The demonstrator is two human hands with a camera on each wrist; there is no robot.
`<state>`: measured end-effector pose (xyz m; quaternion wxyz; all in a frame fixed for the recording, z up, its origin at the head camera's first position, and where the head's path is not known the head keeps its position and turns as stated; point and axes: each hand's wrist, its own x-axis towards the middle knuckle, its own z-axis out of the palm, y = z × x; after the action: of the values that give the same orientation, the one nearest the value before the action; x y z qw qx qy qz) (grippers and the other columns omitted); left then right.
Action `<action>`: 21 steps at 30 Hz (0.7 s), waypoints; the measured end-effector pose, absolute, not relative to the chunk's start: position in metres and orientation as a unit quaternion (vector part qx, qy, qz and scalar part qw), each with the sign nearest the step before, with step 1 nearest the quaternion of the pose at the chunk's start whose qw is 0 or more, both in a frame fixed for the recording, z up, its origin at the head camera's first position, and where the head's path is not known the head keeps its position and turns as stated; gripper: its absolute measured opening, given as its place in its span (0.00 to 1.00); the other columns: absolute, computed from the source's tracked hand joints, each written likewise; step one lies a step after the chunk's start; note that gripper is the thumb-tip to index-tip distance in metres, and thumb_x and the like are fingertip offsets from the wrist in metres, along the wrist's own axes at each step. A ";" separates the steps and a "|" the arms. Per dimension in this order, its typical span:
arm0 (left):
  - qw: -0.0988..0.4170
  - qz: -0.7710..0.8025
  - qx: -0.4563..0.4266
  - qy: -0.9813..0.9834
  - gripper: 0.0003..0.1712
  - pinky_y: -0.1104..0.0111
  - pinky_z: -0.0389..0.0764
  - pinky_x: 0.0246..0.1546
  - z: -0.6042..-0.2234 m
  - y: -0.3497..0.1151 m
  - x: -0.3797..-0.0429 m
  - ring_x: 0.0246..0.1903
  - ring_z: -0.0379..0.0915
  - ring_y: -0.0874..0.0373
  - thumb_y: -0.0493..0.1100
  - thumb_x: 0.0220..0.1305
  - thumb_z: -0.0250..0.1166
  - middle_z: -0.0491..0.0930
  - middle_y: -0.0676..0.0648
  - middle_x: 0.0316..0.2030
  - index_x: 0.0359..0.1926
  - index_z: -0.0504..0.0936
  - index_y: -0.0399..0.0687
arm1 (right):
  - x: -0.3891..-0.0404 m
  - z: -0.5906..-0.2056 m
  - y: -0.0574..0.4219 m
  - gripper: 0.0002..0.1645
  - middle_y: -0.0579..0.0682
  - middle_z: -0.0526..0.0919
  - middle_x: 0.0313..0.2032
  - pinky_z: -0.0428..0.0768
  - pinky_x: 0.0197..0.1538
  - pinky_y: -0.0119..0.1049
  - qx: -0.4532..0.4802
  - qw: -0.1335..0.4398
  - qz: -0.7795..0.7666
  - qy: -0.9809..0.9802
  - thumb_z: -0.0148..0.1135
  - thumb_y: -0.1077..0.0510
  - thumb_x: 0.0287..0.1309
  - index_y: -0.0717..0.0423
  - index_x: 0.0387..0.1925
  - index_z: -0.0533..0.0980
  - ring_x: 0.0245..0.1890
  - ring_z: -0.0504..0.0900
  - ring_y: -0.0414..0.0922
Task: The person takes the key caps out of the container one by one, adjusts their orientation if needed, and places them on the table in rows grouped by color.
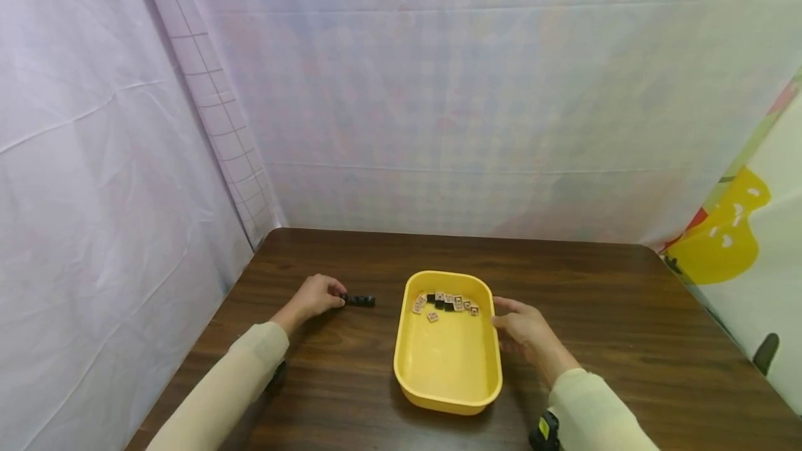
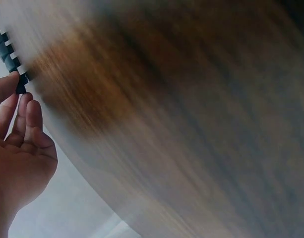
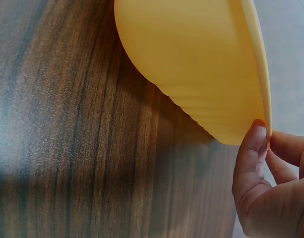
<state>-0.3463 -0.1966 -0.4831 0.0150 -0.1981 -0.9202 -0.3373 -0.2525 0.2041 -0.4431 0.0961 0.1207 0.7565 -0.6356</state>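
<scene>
Left hand (image 1: pixel 318 294) pinches the near end of a row of small black square blocks (image 1: pixel 360 301), left of the yellow rectangular plastic tub (image 1: pixel 447 360); right hand (image 1: pixel 528 334) grips the tub's rim. Beige-and-black square tiles (image 1: pixel 458 303) inside, far end.

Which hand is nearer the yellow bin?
Right. The right hand pinches the rim of the yellow bin; the left hand is apart, off to its left, pinching the end of a row of black pieces.
</scene>
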 end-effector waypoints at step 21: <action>0.018 -0.375 -0.144 -0.916 0.19 0.56 0.79 0.46 -0.473 -0.178 -0.340 0.42 0.79 0.50 0.38 0.61 0.69 0.83 0.43 0.42 0.52 0.82 0.37 | -0.253 -0.444 0.203 0.32 0.55 0.82 0.32 0.81 0.28 0.36 0.114 0.093 -0.649 0.746 0.53 0.70 0.65 0.68 0.70 0.60 0.27 0.82 0.44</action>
<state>-0.3401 -0.1783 -0.4730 0.0181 -0.1438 -0.9156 -0.3750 -0.2532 0.2035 -0.4442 0.0931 0.1140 0.7463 -0.6491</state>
